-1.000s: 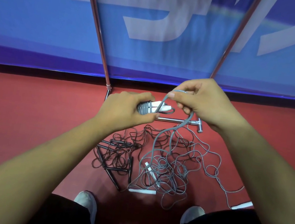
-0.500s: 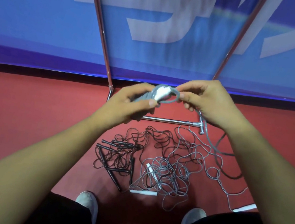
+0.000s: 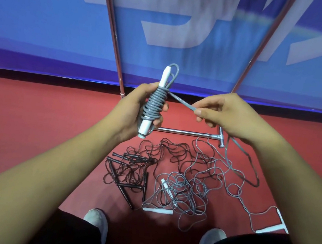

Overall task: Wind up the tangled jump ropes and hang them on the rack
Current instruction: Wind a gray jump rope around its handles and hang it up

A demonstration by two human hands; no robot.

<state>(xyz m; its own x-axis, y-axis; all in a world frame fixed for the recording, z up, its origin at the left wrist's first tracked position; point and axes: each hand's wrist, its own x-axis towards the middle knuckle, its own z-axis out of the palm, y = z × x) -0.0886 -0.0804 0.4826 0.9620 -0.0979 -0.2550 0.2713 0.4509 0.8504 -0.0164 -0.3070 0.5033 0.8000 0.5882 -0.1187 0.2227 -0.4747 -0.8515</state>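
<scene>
Both hands grip: left hand clasps the coiled grey rope, right hand pinches its strand.

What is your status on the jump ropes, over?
Left hand grips white handle wound with grey cord; right hand pinches the taut strand. Black and grey rope tangles on red floor.

left hand: grips white plastic handle wound with grey rope | right hand: pinches grey rope | forearms outstretched
</scene>
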